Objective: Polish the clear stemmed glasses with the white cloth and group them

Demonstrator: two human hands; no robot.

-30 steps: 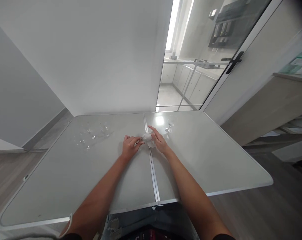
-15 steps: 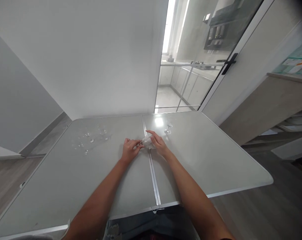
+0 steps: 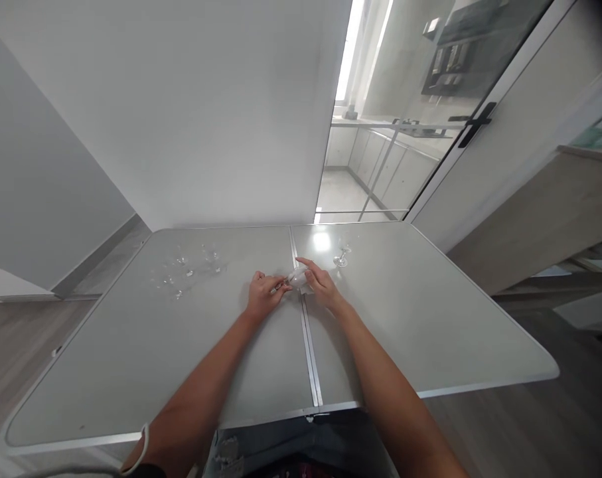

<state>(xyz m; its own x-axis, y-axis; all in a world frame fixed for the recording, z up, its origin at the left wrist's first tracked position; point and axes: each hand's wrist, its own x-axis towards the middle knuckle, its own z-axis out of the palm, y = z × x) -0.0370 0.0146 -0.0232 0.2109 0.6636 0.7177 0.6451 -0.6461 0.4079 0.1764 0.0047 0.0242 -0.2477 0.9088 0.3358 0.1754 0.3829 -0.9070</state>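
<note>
A small clear stemmed glass [image 3: 297,277] lies sideways between my hands, just above the seam in the table's middle. My left hand [image 3: 265,292] is closed, pinching its stem end with thumb and fingers. On the other side my right hand [image 3: 323,287] curls around its bowl, the index finger stretched along the top. Something pale, perhaps a tissue or thin wipe, shows at the bowl under my right fingers; I cannot make it out fully. Another small stemmed glass [image 3: 341,254] stands upright on the table, behind and to the right of my right hand.
Several clear glasses [image 3: 178,292] stand grouped on the far left of the pale folding table [image 3: 146,372]; their outlines are faint. A metal-edged seam [image 3: 309,362] runs down the table. Behind it are a white wall [image 3: 206,119] and a glass door with a black handle [image 3: 474,124].
The view has shifted slightly, so the table sits a little differently in it. Both hands keep hold of the glass, with my right fingers moved slightly on the bowl.
</note>
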